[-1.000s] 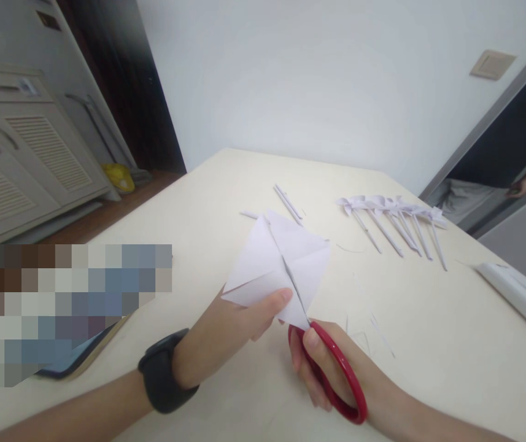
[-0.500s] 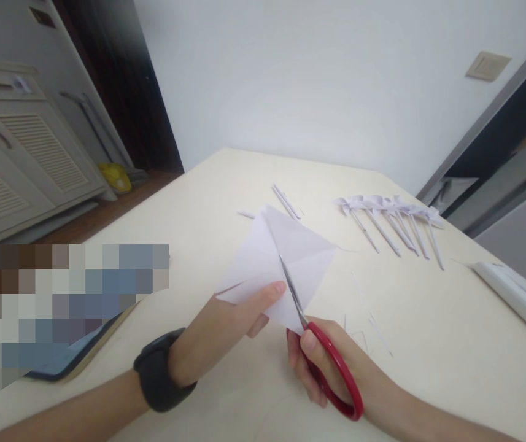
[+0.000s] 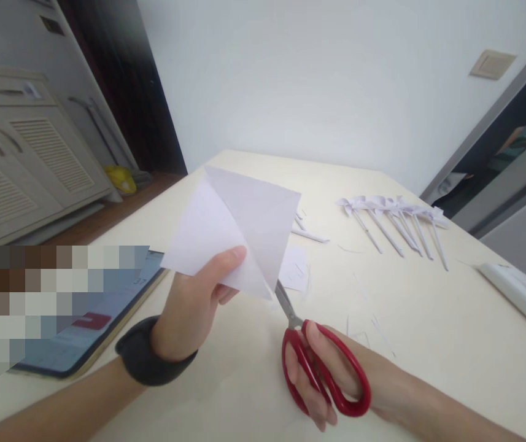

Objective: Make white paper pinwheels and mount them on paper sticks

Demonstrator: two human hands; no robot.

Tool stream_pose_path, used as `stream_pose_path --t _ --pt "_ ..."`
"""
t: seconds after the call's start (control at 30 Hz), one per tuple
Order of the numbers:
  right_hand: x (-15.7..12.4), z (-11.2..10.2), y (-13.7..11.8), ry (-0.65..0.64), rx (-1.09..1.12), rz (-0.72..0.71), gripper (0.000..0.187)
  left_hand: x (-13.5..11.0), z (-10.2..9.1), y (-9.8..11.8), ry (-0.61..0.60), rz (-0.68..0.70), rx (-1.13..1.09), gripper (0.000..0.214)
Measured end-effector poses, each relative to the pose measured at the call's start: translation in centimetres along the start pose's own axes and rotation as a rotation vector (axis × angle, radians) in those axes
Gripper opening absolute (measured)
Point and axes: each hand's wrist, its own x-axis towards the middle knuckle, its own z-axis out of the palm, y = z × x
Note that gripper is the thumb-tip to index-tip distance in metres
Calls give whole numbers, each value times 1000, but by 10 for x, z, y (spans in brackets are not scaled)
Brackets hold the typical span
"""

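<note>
A square sheet of white paper [image 3: 248, 215] with a diagonal crease is pinched in my left hand [image 3: 207, 294], thumb on top and fingers beneath. The wrist carries a black band. Red-handled scissors [image 3: 324, 368] are in my right hand [image 3: 313, 374], with fingers through the loops. Their blades point up at the paper's lower right corner; the tips are hidden behind the sheet. Under the paper's right edge lies another white paper piece [image 3: 294, 270] on the table.
Several paper pinwheels on rolled sticks [image 3: 394, 224] lie at the back right. Loose paper rolls [image 3: 309, 234] and thin paper strips [image 3: 375, 316] are on the table [image 3: 419, 344]. A tablet [image 3: 106, 325], partly blurred out, sits at left; a long white object [image 3: 520, 301] at right.
The paper has moved up and left and turned in my left hand. The scissors have come off the middle of the sheet to its lower corner, baring a paper piece on the table.
</note>
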Motion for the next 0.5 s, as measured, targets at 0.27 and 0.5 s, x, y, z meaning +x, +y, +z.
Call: stream_pose_path --t 0.27,0.5 --pt "-5 -20 -26 336 -22 -233 59 -8 -13 -27 -425 -259 87 17" --pt "-10 -26 -46 382 -133 -248 24 -4 -12 -22 -561 -312 182 18"
